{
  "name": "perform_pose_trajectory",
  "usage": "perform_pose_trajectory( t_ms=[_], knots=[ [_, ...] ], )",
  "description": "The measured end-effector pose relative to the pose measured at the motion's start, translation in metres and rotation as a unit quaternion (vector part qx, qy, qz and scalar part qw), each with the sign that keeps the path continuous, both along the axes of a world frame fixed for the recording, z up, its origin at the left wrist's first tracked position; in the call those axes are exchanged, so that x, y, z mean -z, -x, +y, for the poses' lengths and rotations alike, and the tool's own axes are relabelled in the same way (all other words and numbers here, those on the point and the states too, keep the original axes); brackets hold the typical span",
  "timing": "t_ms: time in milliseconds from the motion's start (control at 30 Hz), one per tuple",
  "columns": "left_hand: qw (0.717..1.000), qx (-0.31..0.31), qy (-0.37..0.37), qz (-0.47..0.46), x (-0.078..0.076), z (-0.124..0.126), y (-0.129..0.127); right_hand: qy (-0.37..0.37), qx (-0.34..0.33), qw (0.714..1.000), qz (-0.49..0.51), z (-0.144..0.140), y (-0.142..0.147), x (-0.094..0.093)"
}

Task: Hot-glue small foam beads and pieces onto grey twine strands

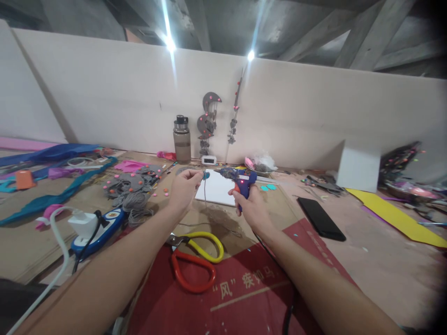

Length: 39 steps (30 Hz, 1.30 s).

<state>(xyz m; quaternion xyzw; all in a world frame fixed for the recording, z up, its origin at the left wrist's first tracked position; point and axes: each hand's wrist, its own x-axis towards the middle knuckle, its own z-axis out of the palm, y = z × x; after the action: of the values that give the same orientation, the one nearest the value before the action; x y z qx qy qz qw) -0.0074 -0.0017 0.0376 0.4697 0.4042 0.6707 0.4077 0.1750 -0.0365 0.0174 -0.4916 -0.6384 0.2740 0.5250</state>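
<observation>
My left hand [186,186] pinches a small teal piece [206,175] between thumb and fingertips, with a grey cord [205,195] hanging from it. In my right hand [254,210] is a blue hot glue gun [245,180], the fingers wrapped round its handle by the orange trigger. A red light glows on its side, and its nozzle points left at the teal piece, a short gap away. Below both hands lies a white board [218,194]. Turquoise cut-outs [270,187] rest to the right of the gun.
Scissors [179,240] with red and yellow handles lie nearer me on cardboard. A blue power strip [115,223] and grey felt pieces [122,186] are at left. A black phone [321,218] lies right; a bottle [182,144] and small clock [208,160] stand by the wall.
</observation>
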Motion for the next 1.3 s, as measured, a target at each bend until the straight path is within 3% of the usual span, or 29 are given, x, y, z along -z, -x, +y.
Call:
perform_pose_trajectory(
  t_ms=[67, 133, 200, 367, 500, 600, 667, 733, 800, 900, 1067, 1300],
  knots=[
    [0.999, -0.008, -0.013, 0.029, 0.001, -0.001, -0.001, 0.094, -0.005, 0.995, -0.020, 0.011, -0.006, 0.005],
    [0.997, -0.017, -0.036, 0.061, 0.002, -0.003, -0.003, 0.177, 0.021, 0.978, -0.111, 0.021, -0.012, 0.009],
    [0.993, -0.028, -0.061, 0.093, 0.002, -0.006, -0.006, 0.211, 0.044, 0.961, -0.172, 0.029, -0.018, 0.012],
    [0.971, -0.047, -0.114, 0.204, 0.000, -0.018, -0.009, 0.169, 0.113, 0.947, -0.247, 0.035, -0.030, 0.014],
    [0.943, -0.070, -0.180, 0.270, -0.004, -0.027, -0.010, 0.024, 0.176, 0.926, -0.333, 0.028, -0.031, 0.010],
    [0.907, -0.100, -0.241, 0.331, -0.008, -0.029, -0.010, -0.072, 0.128, 0.964, -0.224, 0.017, -0.016, 0.002],
    [0.877, -0.115, -0.288, 0.367, -0.009, -0.028, -0.008, -0.054, 0.034, 0.996, -0.067, 0.007, 0.001, -0.006],
    [0.853, -0.123, -0.327, 0.388, -0.009, -0.027, -0.006, 0.009, -0.070, 0.992, 0.109, -0.004, 0.019, -0.015],
    [0.843, -0.125, -0.343, 0.396, -0.010, -0.026, -0.004, 0.073, -0.146, 0.961, 0.223, -0.013, 0.035, -0.024],
    [0.848, -0.127, -0.334, 0.391, -0.012, -0.026, -0.003, 0.102, -0.151, 0.943, 0.280, -0.018, 0.047, -0.032],
    [0.893, -0.104, -0.273, 0.342, -0.011, -0.029, -0.007, 0.045, -0.082, 0.972, 0.217, -0.009, 0.050, -0.028],
    [0.967, 0.015, -0.118, 0.226, -0.008, -0.033, -0.017, -0.037, -0.018, 0.991, 0.128, -0.008, 0.046, -0.023]
  ],
)
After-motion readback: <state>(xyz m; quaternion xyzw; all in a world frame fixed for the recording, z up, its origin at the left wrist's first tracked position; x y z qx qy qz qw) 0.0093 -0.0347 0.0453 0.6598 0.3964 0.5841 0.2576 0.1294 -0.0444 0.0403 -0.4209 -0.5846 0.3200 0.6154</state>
